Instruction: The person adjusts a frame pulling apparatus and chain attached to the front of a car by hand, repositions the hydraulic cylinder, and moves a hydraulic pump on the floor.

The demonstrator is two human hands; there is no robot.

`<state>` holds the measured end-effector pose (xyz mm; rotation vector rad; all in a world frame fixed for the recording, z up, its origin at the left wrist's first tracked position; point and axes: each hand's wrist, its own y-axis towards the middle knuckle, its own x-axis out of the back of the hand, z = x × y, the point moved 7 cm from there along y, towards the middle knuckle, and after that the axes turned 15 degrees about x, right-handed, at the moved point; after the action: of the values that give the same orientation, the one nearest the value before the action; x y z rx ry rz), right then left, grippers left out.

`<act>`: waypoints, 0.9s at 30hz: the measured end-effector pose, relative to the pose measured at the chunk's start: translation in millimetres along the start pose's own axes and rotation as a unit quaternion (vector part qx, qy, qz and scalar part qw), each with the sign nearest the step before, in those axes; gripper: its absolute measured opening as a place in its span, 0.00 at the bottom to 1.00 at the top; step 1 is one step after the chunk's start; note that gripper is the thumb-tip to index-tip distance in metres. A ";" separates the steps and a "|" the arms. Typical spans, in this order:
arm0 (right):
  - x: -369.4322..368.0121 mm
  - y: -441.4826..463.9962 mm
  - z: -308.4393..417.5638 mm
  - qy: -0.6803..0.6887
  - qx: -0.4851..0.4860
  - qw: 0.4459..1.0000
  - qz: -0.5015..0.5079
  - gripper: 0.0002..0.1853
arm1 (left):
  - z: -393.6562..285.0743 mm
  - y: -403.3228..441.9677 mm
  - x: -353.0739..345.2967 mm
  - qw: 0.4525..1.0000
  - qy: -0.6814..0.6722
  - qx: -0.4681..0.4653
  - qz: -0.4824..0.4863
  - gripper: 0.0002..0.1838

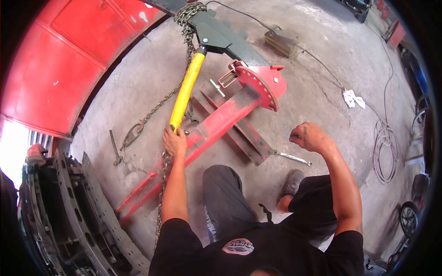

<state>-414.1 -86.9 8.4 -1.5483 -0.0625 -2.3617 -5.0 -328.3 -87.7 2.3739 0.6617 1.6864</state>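
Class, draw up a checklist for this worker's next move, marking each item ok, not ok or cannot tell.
1. Left hand supporting the lower end of the yellow cylinder: ok, in contact.
2. Right hand away from the red beam: ok.
3. Chain looped around the dark arm: ok.
4. Space before the shoe tool-free: not ok, wrench there.
5. Cylinder's lower end fastened: cannot tell.

The left hand (175, 141) partly hides the lower end of the yellow cylinder (188, 89).
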 end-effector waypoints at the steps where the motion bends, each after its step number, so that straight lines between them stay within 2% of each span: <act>1: -0.7 0.6 -0.6 0.000 0.004 1.000 -0.001 0.10 | -0.9 -0.5 1.4 1.000 -0.001 0.002 0.004 0.29; 17: -0.8 3.4 2.6 0.000 0.017 1.000 -0.002 0.09 | 0.4 -0.6 -0.2 1.000 0.019 0.000 0.001 0.29; 21: 3.1 4.3 5.7 -0.002 0.020 1.000 -0.002 0.09 | -0.9 0.7 1.9 0.999 0.026 0.010 0.024 0.30; 27: 3.1 4.4 6.0 -0.009 0.027 1.000 -0.001 0.09 | 2.1 0.7 -2.1 1.000 0.021 0.002 -0.001 0.29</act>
<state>-408.6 -90.5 13.1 -1.5447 -0.1324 -2.3283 -3.5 -329.6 -90.0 2.3456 0.6750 1.7393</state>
